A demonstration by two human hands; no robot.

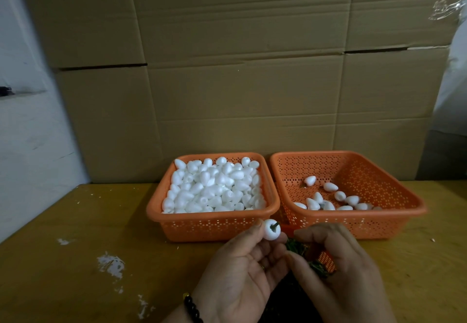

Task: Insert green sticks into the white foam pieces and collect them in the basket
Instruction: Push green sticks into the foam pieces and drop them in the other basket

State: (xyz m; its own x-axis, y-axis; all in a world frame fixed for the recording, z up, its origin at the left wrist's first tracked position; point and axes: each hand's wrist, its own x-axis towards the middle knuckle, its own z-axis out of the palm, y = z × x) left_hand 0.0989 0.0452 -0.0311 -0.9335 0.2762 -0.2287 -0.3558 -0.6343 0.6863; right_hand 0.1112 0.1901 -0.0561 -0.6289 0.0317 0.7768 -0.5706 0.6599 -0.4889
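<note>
Head view looks down on 2 hands working just in front of 2 orange baskets. The left hand (pixel 242 269) pinches a white foam piece (pixel 272 230) between thumb and fingertips, with a green stick (pixel 275 226) already standing out of its top. The right hand (pixel 336 272) has its fingers curled over a small orange tray (pixel 327 260) of green sticks (pixel 295 245); whether it actually pinches 1 of them cannot be told, since the fingers hide the contact.

To finish this step well, the left hand should probably keep a light pinch so the soft foam does not dent, check the stick sits straight and deep enough not to fall out, then carry the piece to the collecting basket.

From the left grip, the basket of finished pieces (pixel 353 211) lies ahead and to the right, well apart, holding about a dozen pieces. The supply basket (pixel 214 226), heaped with plain foam pieces, sits directly ahead of the grip and near it. The stick tray lies just right of the held piece, under the right hand.
</note>
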